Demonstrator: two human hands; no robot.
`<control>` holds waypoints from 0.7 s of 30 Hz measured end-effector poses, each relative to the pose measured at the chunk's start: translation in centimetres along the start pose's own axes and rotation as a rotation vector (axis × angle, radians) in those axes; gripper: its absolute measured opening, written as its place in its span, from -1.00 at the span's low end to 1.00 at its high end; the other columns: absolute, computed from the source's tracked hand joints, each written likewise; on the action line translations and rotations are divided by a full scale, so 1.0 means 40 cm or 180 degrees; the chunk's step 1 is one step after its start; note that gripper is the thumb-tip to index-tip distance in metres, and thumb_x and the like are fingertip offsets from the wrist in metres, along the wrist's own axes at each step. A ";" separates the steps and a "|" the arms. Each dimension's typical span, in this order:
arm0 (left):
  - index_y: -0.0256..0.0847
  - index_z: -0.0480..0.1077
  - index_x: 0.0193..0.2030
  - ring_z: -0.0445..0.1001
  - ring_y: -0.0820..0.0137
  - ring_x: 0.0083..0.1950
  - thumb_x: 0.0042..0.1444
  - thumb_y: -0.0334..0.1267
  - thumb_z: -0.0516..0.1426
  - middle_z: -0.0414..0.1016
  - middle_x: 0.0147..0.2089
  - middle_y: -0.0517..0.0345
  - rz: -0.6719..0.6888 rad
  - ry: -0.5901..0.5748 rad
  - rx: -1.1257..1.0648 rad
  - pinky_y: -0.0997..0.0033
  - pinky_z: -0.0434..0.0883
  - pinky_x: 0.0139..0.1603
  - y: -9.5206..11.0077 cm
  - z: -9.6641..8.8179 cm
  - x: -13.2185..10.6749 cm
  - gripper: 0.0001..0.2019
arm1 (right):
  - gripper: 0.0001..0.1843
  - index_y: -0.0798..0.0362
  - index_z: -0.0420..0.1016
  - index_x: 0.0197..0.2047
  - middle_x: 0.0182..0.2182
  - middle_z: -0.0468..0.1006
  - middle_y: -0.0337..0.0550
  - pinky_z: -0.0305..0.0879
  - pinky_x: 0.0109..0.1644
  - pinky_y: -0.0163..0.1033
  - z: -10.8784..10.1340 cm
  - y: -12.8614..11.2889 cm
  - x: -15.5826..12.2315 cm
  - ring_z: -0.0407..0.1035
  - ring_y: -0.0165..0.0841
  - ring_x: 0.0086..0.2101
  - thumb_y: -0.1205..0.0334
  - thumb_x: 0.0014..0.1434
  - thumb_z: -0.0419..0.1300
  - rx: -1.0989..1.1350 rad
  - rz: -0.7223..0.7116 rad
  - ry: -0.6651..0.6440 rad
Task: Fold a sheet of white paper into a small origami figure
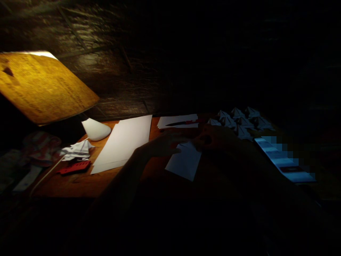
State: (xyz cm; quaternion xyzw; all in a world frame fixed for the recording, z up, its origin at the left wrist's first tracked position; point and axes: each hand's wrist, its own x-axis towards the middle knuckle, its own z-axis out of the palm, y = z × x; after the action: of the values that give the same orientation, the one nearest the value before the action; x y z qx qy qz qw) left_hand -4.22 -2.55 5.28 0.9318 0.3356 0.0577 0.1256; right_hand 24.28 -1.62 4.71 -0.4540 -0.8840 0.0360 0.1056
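The scene is very dark. My left hand [162, 144] and my right hand [213, 139] meet at the top edge of a small white sheet of paper [185, 164] lying on the wooden table [80, 183]. Both hands touch or pinch its upper edge, and the fingers are too dim to make out clearly. A long white sheet [125, 142] lies to the left of my left hand. Behind the hands, a knife with a red handle [183, 123] rests on another white sheet [177, 121].
Several folded paper shapes [239, 121] sit at the back right. A lit lampshade [39, 85] hangs over the left side. Crumpled paper scraps [77, 149], a red flat object [75, 167] and a white cone [95, 129] lie at the left. A bluish strip [282, 160] lies at the right.
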 end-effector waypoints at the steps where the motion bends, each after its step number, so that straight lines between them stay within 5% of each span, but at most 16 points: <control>1: 0.08 0.31 0.33 0.21 0.13 0.45 0.28 -0.20 0.22 0.39 0.36 0.15 0.0020 0.0010 0.0009 -0.05 0.17 0.39 0.000 0.002 0.000 -0.51 | -0.51 -0.11 0.65 -0.04 -0.06 0.60 -0.10 0.17 -0.33 -0.24 -0.002 -0.002 -0.002 0.49 -0.19 -0.19 -0.25 0.16 0.22 -0.0014 -0.0001 -0.0002; 7: 0.06 0.46 0.19 0.33 0.12 0.30 0.27 -0.14 0.21 0.49 0.19 0.06 0.0047 0.0500 0.0275 -0.05 0.24 0.30 -0.015 0.036 0.019 -0.65 | -0.56 -0.12 0.66 -0.05 -0.02 0.55 -0.09 0.19 -0.33 -0.24 -0.009 -0.009 0.003 0.49 -0.22 -0.18 -0.20 0.28 0.11 -0.0079 -0.0060 -0.0127; 21: -0.13 0.37 0.28 0.30 0.08 0.18 0.31 -0.13 0.14 0.36 0.09 -0.07 0.0221 0.0327 0.0267 -0.02 0.31 0.22 0.039 0.063 0.042 -0.58 | -0.66 -0.10 0.61 -0.04 -0.03 0.53 -0.08 0.18 -0.33 -0.24 0.010 0.003 0.008 0.47 -0.22 -0.16 -0.06 0.29 0.13 -0.0131 -0.0080 -0.0033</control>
State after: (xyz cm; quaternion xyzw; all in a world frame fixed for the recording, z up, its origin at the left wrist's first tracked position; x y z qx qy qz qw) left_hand -1.52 -3.12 3.33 0.9431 0.3112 0.0956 0.0671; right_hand 24.10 -1.28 4.36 -0.4448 -0.8907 0.0188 0.0921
